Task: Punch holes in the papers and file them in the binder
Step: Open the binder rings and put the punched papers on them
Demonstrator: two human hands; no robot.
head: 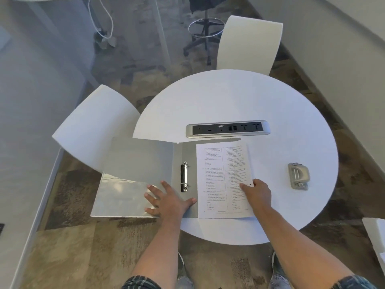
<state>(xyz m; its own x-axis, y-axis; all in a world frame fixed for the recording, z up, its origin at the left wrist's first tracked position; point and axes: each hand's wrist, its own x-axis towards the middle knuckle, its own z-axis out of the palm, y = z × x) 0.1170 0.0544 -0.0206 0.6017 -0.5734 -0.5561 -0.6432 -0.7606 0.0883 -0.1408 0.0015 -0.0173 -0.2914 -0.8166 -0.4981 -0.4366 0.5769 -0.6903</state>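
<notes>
A grey binder lies open at the left edge of the round white table, its left cover hanging past the rim. Its metal ring clip sits in the spine, and the rings look shut. My left hand rests flat, fingers spread, on the lower part of the left cover beside the spine. Printed papers lie on the binder's right cover. My right hand holds the papers at their right edge, thumb on top near a punched hole. A silver hole punch stands to the right, apart from both hands.
A silver power and socket strip is set into the table just beyond the binder. Two white chairs stand at the left and far side. A black stool is on the carpet beyond. A white object is at the right edge.
</notes>
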